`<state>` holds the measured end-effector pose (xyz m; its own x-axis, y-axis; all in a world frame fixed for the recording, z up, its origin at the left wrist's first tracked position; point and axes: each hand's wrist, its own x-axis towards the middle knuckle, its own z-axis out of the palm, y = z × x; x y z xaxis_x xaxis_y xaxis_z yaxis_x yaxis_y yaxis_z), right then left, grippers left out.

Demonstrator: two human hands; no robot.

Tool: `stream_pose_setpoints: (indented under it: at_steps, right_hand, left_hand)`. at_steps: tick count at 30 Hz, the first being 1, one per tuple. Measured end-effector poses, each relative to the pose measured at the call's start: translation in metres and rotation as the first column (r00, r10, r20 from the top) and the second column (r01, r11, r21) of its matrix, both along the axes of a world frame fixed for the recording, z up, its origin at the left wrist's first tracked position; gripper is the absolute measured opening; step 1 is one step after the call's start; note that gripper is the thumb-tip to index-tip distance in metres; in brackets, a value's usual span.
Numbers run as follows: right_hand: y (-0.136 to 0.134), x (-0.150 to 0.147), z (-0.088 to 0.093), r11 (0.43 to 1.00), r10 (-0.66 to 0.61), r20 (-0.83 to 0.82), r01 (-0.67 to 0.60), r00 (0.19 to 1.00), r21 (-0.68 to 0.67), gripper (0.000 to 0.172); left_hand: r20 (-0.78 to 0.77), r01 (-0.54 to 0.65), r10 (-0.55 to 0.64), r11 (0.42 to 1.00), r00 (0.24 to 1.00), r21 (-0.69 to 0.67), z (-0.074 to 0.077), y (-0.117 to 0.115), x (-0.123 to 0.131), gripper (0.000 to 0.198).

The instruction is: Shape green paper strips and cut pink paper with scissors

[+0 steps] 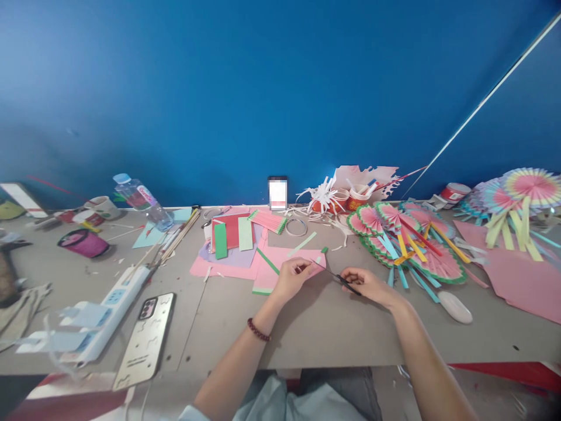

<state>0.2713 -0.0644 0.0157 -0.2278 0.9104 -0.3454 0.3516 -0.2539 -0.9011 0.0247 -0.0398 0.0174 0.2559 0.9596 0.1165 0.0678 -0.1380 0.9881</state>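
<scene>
My right hand (366,285) is closed on the handles of black scissors (349,285), whose blades point left toward my other hand. My left hand (294,277) has its fingers pinched together near the blade tips, over a pink paper sheet (274,264); what it holds is too small to make out. A dark green strip (267,261) lies on that sheet, left of my left hand. Behind my hands are a pale green strip (302,244) and a small green piece (324,250).
Folded paper fans (397,219) and a white mouse (456,307) lie right of my hands. On the left are a phone (146,339), a power strip (114,310) and a tilted bottle (144,200). A lit phone (277,193) stands against the blue wall.
</scene>
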Motion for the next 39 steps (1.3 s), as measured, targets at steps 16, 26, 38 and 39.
stream_pose_setpoints:
  at_steps: [16,26,38,39]
  right_hand:
    - [-0.0007,-0.0016,0.0016,1.000,0.025,0.013,-0.025,1.000,0.013,0.043]
    - [-0.0002,0.0009,-0.0013,0.999,0.039,0.009,-0.039,0.999,0.018,0.041]
    - [-0.0007,-0.0010,0.0017,0.999,0.038,0.007,-0.038,0.999,-0.006,0.042]
    - [-0.0008,-0.0012,0.0022,0.999,0.035,0.006,-0.035,0.999,-0.009,0.041]
  left_hand:
    - [-0.034,-0.023,0.023,1.000,0.999,-0.002,-0.0030,0.0012,0.0013,0.042]
    - [-0.025,-0.015,0.015,1.000,1.000,-0.026,-0.0004,-0.0009,0.0005,0.038]
    - [-0.039,-0.014,0.013,1.000,0.999,-0.020,0.0000,0.0005,0.0007,0.044]
    - [-0.039,-0.013,0.012,1.000,0.999,-0.021,0.0002,0.0003,0.0006,0.043]
